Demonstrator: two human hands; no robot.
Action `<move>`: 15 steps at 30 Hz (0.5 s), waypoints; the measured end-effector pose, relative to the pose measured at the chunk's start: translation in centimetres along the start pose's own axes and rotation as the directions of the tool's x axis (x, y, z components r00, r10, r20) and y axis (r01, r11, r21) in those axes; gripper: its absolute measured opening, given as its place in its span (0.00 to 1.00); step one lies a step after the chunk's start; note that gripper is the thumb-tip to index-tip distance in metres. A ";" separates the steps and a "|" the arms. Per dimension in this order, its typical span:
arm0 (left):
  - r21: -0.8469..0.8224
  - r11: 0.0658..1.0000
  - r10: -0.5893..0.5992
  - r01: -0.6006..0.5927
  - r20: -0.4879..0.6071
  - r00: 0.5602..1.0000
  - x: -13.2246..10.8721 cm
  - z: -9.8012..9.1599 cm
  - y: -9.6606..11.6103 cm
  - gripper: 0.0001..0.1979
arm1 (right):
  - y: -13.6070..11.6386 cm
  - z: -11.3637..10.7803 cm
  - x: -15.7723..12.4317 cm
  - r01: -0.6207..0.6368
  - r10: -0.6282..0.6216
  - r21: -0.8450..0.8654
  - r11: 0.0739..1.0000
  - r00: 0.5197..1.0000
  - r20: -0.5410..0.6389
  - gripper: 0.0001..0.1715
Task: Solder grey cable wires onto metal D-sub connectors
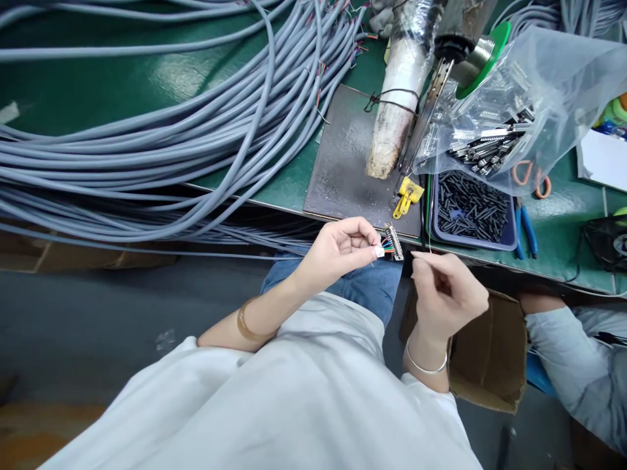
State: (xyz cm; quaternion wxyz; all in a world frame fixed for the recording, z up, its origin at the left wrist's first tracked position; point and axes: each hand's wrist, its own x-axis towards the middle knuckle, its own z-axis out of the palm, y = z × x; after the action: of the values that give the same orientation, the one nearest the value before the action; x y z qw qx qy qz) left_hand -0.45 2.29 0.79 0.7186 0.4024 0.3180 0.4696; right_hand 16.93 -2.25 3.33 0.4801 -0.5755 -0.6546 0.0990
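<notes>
My left hand is closed in a pinch on the short coloured wires of a metal multi-pin D-sub connector. The connector sticks out to the right of the fingertips, just off the bench edge and above my lap. A small white piece shows at the thumb tip. Just right of the connector, my right hand is closed, thumb against forefinger. From its fingers a thin pale wire rises; its far end is lost against the bench. A gap separates the right fingertips from the connector.
Grey cables cover the bench's left. A soldering iron stand, yellow clip, solder spool, connector bag, tray of black tubes, pliers and orange-handled scissors lie ahead. A co-worker's sleeve is at right, beside a cardboard box.
</notes>
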 end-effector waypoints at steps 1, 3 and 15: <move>-0.022 1.000 -0.008 0.008 0.008 1.000 0.0 0.0 0.0 0.14 | 0.1 0.1 -0.1 0.117 -0.115 -0.077 0.990 0.993 0.023 0.09; -0.052 0.998 -0.016 0.018 0.027 1.000 0.0 0.0 -0.1 0.14 | 0.3 0.4 -0.3 0.285 -0.268 -0.154 0.946 0.956 0.119 0.16; -0.103 0.994 -0.047 0.043 -0.034 0.998 0.7 -0.5 0.3 0.13 | -0.1 0.0 0.5 0.006 0.076 0.241 0.971 0.941 -0.330 0.10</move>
State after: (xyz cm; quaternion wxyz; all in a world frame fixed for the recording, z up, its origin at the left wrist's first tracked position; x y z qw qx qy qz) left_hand -0.79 3.13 0.76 0.7426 0.3493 0.3158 0.4762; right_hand 16.94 -1.84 3.66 0.6486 -0.5339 -0.5358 0.0854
